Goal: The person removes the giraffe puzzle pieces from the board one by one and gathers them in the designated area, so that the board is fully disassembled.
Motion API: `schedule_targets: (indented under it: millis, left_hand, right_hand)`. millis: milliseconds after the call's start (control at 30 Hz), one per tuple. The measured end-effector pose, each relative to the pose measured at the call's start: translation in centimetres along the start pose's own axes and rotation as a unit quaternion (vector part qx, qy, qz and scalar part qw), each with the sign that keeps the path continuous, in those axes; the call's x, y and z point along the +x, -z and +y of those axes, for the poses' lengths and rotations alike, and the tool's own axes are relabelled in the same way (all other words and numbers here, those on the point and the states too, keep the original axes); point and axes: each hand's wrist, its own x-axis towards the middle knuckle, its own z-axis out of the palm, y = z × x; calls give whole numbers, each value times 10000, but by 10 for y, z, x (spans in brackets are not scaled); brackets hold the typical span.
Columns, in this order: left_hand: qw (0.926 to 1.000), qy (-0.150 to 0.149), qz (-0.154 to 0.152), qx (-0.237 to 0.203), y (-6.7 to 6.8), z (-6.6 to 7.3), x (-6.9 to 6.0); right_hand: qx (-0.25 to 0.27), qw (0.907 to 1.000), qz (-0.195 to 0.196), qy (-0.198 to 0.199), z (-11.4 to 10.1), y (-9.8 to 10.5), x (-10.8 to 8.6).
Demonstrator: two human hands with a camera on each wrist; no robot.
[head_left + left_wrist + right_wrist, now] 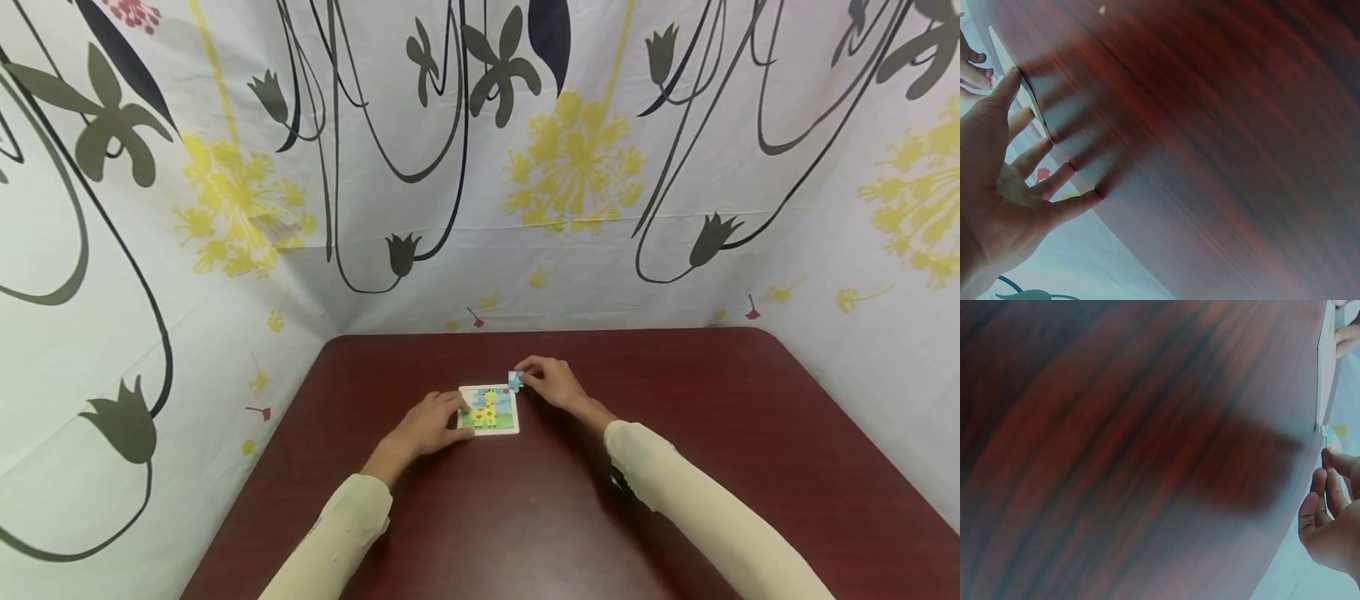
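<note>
A small jigsaw puzzle in a white frame (497,432), with a yellow giraffe on blue and green, lies flat on the table. At its left side rests my left hand (431,425), its fingers spread and nearly straight over the frame's edge. My right hand (553,382) pinches a light blue and white puzzle piece (514,380) by the frame's top right corner. The right wrist view shows the thumb and fingertips (1327,456) meeting at the piece, which is mostly hidden there. In the left wrist view the frame (1004,50) appears nearly edge-on beyond the thumb.
The dark red wooden table (480,525) has rounded far corners. White cloth (465,200) printed with flowers and vines hangs behind it and along both sides. Both forearms, in cream sleeves (697,492), reach in from the near edge.
</note>
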Motion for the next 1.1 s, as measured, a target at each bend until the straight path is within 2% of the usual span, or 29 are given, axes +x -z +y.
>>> schedule_targets:
  millis: [267, 600, 1100]
  left_hand:
    - [10000, -66, 11, 74, -3, -4, 1]
    - [9999, -148, 27, 78, 1, -1, -1]
    - [10000, -7, -23, 68, -1, 0, -1]
  right_hand:
    - [-150, 9994, 55, -314, 10, 8, -3]
    - [-345, 9978, 198, -522, 20, 9, -2]
    - [-443, 9984, 274, -225, 24, 16, -3]
